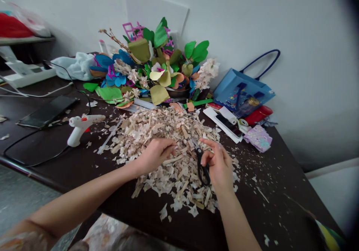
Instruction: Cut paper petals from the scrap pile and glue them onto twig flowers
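Observation:
A wide heap of pale, dry shavings and petal-like scraps (157,126) covers the middle of the dark table. Over its centre is my left hand (157,154), its fingers pressed together and pointing right; anything between the fingertips is too small to make out. Black-handled scissors (199,159) lie on the scraps, blades pointing away, just beside my right hand (217,161). That hand is raised with its index finger stretched out and the others loosely curled. Whether its fingers touch the scissor handles is unclear.
A white glue gun (81,127) and a dark phone (49,111) lie at left, with cables around them. Colourful artificial flowers (157,64) stand behind the heap. At right are a blue bag (238,90), a red item (259,114) and a floral pouch (258,138).

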Demonstrator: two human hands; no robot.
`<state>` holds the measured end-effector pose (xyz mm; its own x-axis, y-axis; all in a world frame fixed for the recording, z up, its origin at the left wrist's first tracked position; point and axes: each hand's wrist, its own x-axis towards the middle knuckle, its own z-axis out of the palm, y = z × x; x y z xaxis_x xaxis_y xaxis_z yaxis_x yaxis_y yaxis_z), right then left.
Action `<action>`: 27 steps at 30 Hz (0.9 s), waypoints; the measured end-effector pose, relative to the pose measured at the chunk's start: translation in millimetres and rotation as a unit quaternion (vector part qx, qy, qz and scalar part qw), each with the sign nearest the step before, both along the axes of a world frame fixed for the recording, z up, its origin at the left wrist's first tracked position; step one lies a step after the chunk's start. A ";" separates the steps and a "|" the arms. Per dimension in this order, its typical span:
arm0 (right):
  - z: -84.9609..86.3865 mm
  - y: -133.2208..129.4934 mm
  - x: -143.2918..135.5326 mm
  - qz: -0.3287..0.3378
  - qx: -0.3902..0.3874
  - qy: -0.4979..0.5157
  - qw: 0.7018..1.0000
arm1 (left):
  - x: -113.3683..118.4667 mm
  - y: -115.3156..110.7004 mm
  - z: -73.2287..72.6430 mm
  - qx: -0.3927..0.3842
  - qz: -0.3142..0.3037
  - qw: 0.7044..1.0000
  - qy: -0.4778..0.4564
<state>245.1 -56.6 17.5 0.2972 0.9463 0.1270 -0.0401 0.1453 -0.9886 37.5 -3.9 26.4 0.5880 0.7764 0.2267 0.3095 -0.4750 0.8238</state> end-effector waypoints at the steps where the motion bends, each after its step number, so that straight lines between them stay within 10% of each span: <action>1: -0.2 1.6 4.3 -0.033 0.012 -0.014 0.999 | -1.0 0.0 1.1 0.039 -0.001 0.999 0.012; 12: -13.9 2.6 18.9 -0.136 0.003 -0.231 0.963 | -4.2 4.8 -2.6 0.164 0.021 0.986 0.028; 22: -9.6 -11.3 -19.0 0.147 0.015 -0.309 0.939 | 9.4 -12.3 -13.3 0.204 -0.009 0.977 0.065; 27: -15.6 -18.5 -31.9 0.155 0.031 -0.332 0.930 | 11.2 -13.5 -17.7 0.257 -0.031 0.956 0.136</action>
